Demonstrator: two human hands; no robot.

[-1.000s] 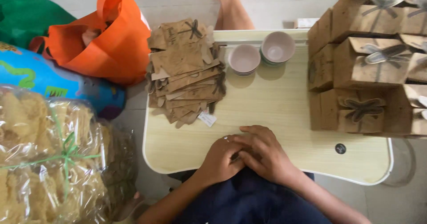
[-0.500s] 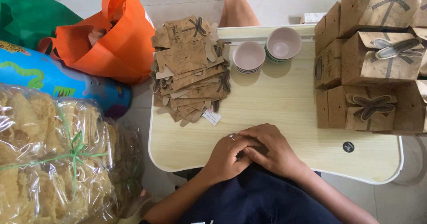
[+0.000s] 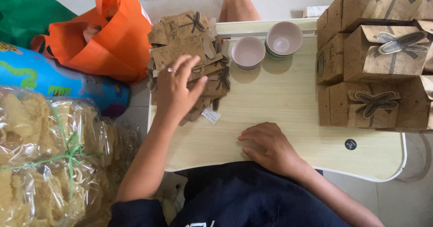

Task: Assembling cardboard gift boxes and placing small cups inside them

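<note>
We see the left hand point(image 3: 177, 89) stretched out over the pile of flat brown paper boxes point(image 3: 191, 51) at the far left corner of the tabletop point(image 3: 279, 105), fingers spread apart and resting on the top sheets, a ring on one finger; whether it grips a sheet we cannot tell. The pile hangs a little over the left edge, with a small white tag point(image 3: 210, 115) lying at its near side. The right hand point(image 3: 270, 148) lies palm down near the near edge, fingers loosely together, holding nothing. Along the far edge, just right of the pile, stand two stacks of pale pink bowls point(image 3: 266, 46), side by side. At the right edge rise folded brown gift boxes point(image 3: 370, 60) stacked up, each with a paper bow. Off the tabletop to the left we spot an orange bag point(image 3: 112, 37) and clear wrapped packs of crackers point(image 3: 45, 159).
</note>
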